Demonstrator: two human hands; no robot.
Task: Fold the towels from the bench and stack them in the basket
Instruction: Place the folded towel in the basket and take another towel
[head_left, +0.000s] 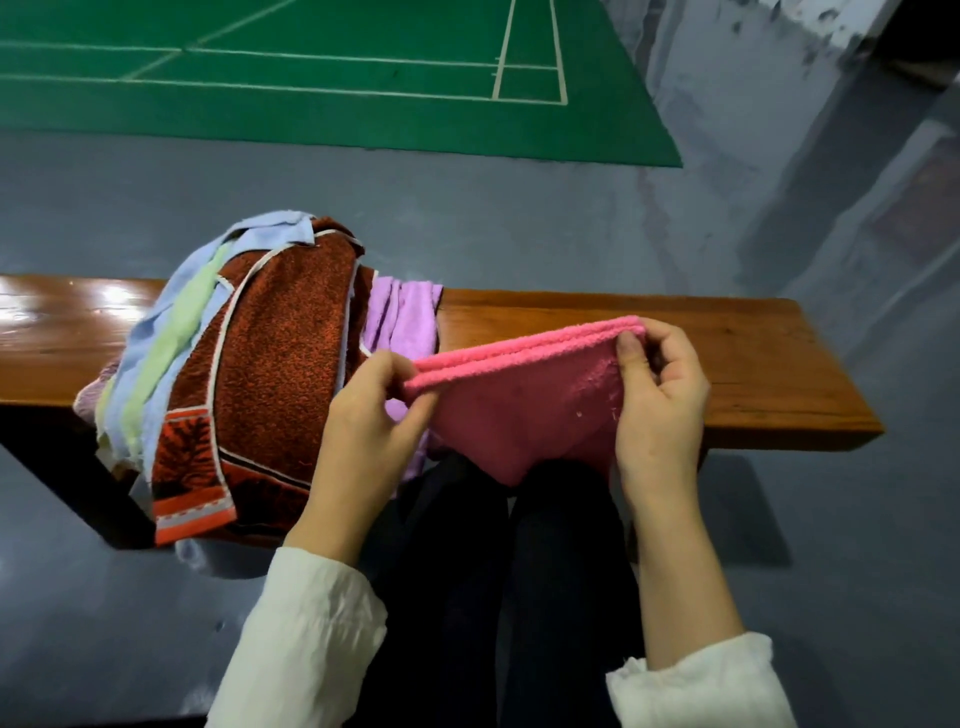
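the soft, light, probably limp pink towel (519, 410) is pinched at its doubled top edge's corners by the left hand (374, 410) and right hand (660, 395).

Your glossy reddish-brown wooden tabletop (727, 364) runs left to right, standing on the grey floor (467, 218). On its left part a rust-red patterned towel (280, 353) drapes over the near edge. A light blue towel (156, 332) and a pale green towel (176, 327) lie beside it on the left, and a purple towel (405, 317) on the right.
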